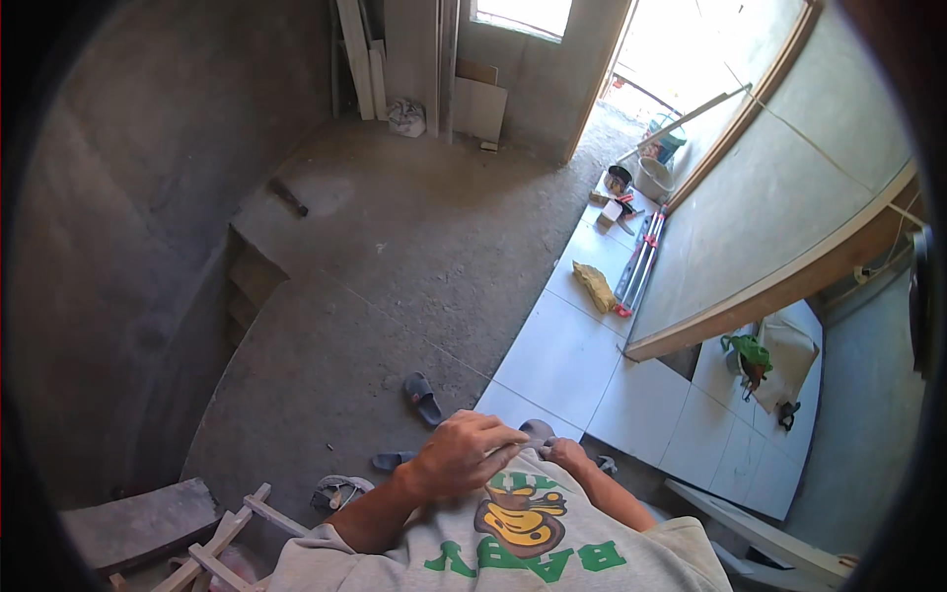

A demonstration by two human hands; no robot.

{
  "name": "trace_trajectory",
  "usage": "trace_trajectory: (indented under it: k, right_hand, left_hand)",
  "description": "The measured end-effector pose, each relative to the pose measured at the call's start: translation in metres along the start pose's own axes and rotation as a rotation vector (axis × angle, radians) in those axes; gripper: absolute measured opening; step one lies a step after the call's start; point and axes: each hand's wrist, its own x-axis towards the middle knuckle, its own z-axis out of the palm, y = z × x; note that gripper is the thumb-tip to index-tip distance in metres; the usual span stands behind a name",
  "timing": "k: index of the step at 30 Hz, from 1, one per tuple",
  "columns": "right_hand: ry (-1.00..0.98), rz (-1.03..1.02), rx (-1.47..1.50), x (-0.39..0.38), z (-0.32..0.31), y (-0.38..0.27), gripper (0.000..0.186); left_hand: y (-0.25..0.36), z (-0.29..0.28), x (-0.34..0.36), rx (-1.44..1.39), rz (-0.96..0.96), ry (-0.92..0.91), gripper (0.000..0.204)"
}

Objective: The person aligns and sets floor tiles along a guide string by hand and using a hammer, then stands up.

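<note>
My left hand [466,456] is in front of my light grey printed T-shirt [552,553], its fingers bent and thumb side turned inward. Whatever is between those fingers, if anything, is too small to make out. Close beside it, my right hand [565,452] is curled near the shirt's hem, and its fingertips are partly hidden. A dark rounded shape, perhaps a foot [538,431], shows between the two hands. Below them on the bare concrete floor [395,266] lies a dark slipper [422,399], with a second slipper [393,460] nearer my left forearm.
White floor tiles [572,355] run along the right, bearing a yellow sponge-like piece [593,287], a long tile cutter [641,261] and buckets [653,178] near the doorway. Left, the floor drops at a stair opening [252,281]. A wooden frame [222,543] stands at lower left.
</note>
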Motion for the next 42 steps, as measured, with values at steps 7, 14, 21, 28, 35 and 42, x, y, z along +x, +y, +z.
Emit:
trace_trajectory:
  k: [7, 14, 21, 28, 35, 42]
  right_hand:
    - [-0.041, -0.082, 0.023, 0.004, -0.048, -0.059, 0.04]
    - [-0.128, -0.135, 0.09, 0.014, -0.1, -0.106, 0.045]
    - [-0.301, -0.426, -0.047, 0.088, -0.085, -0.061, 0.039]
    - [-0.327, -0.238, 0.013, 0.117, -0.117, -0.051, 0.04]
    - [-0.221, 0.141, 0.167, 0.135, -0.163, -0.019, 0.051]
    - [0.036, 0.23, 0.271, 0.185, -0.193, 0.044, 0.05]
  left_hand:
    - [-0.032, -0.012, -0.028, -0.026, -0.101, 0.177, 0.019]
    - [-0.05, -0.016, -0.023, -0.085, -0.194, 0.246, 0.016]
    - [-0.079, -0.022, 0.009, -0.048, -0.28, 0.251, 0.016]
    - [-0.116, -0.024, 0.059, -0.069, -0.468, 0.354, 0.016]
    - [-0.155, -0.017, 0.124, -0.085, -0.448, 0.295, 0.016]
    - [-0.204, -0.026, 0.19, -0.048, -0.422, 0.123, 0.019]
